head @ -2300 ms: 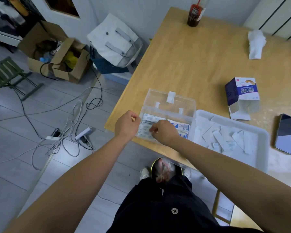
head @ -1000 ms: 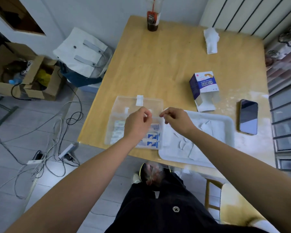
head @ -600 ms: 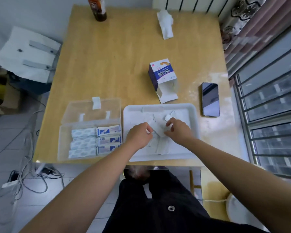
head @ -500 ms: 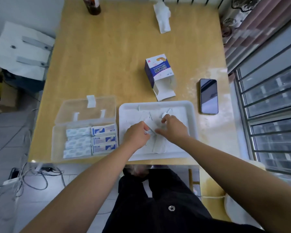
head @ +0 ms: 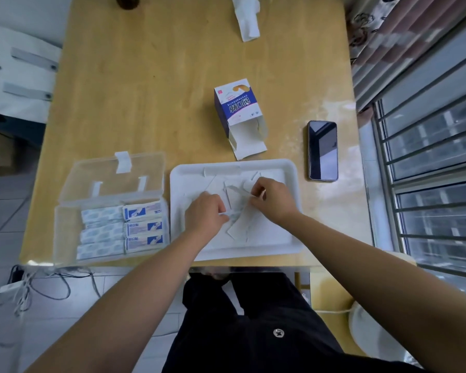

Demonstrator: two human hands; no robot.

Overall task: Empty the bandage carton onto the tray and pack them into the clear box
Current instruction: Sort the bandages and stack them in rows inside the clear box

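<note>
The bandage carton [head: 237, 114] lies open-ended on the counter [head: 159, 90] just behind the tray [head: 276, 239], so the emptying looks done. The clear box [head: 65, 232], lid flung back, already holds six neat stacks of packed bandages [head: 121, 227] filling most of its floor. What is left is a small scatter of loose bandages [head: 237, 228] in the middle of the tray. There the left hand [head: 203, 215] has its fingers curled round some strips, and the right hand [head: 271, 201] pinches one by its end. By my judgement the job is well past halfway. A couple of seconds ago both hands were over the clear box; they have since crossed to the tray and are gathering the next batch.
</note>
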